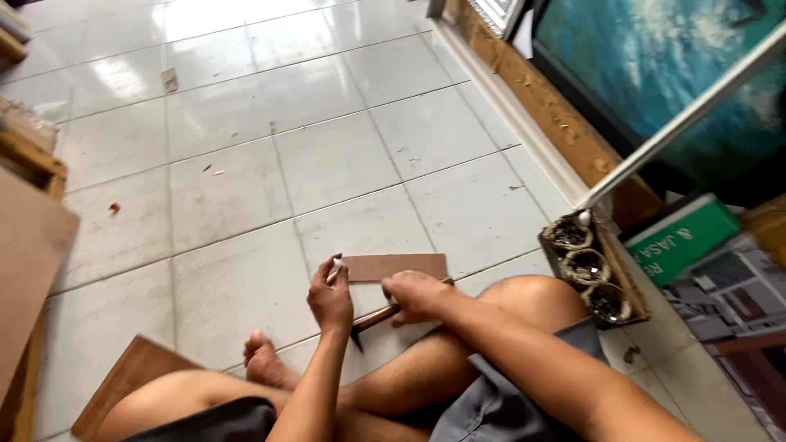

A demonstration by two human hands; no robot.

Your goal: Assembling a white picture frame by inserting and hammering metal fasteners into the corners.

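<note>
A pale tiled floor [246,164] fills most of the view, with a large painting [655,74] leaning at the right and a brown board [123,381] lying under the person's crossed legs. Beside the right knee sits a small wooden tray [634,299] holding three woven rings. Just ahead of the legs, a short flat strip of brown wood [397,266] lies on the tiles. The left hand [330,299] pinches its near end between fingertips, while the right hand [413,295] is closed round the wooden handle of a hammer [372,321], head low. With fingertips this close, a mis-aimed blow could likely strike them, or the lightly held strip might skid on the glossy tile.
</note>
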